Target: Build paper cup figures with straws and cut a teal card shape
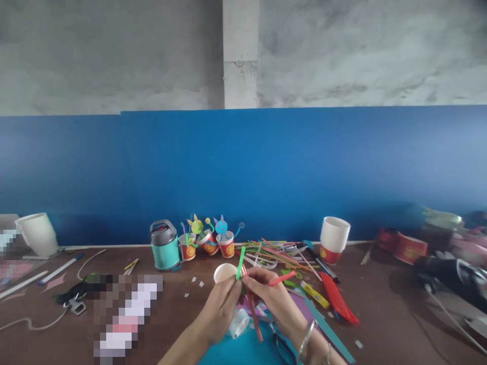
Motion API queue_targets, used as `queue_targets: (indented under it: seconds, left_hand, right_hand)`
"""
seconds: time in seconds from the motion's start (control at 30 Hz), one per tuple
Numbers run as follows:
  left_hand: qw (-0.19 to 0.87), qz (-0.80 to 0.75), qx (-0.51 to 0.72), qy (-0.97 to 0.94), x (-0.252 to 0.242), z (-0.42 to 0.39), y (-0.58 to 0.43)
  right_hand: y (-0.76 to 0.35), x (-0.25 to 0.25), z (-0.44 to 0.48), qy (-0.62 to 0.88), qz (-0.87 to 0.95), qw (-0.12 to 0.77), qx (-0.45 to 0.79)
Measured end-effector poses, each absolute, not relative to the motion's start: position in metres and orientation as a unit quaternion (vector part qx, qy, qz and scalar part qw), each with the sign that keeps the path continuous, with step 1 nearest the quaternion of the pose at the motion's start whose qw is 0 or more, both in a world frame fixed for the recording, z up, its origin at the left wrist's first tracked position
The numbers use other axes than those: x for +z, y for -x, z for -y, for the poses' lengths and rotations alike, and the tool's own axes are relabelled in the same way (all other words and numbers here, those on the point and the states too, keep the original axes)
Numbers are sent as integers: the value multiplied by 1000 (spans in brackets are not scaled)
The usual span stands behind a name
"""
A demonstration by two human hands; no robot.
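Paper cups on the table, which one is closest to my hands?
The open white cup just behind your left hand; the three decorated cups and the red-banded stack stand farther back.

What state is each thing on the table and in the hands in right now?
Left hand: closed on green straw, which stands near upright.
Right hand: closed on red straw, which points sideways.
White cup: upright, open, just behind the hands.
Teal flask: upright, lid shut.
Decorated cups: upright, in a row.
Stacked cups: upright.
Loose straws: lying scattered.
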State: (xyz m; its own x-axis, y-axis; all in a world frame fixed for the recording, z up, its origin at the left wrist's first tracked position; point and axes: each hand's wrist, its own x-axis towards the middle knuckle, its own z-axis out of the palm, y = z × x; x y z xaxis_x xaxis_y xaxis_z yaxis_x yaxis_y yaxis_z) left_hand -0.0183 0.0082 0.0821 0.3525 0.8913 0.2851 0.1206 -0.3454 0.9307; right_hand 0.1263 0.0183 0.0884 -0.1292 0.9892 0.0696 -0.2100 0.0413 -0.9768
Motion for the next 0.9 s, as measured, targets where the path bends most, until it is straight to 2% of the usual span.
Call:
queue_targets:
  seconds: [0.1,0.23,0.4,0.6,0.9]
  left_hand:
    - [429,-364,455,-690,82,-7,15]
    - [464,-361,502,-635,80,-12,12]
    - [504,-359,535,-576,82,-16,17]
    - [546,-320,464,-619,87,-10,20]
    - [549,-329,409,-651,82,-14,17]
  right_hand:
    - [-128,88,-19,402,509,518,557]
    - [-135,96,-18,382,527,493,577]
    - [-142,103,-17,348,495,546,580]
    - [-140,106,-14,366,545,463,596]
    - [-142,107,-14,396,553,457,573]
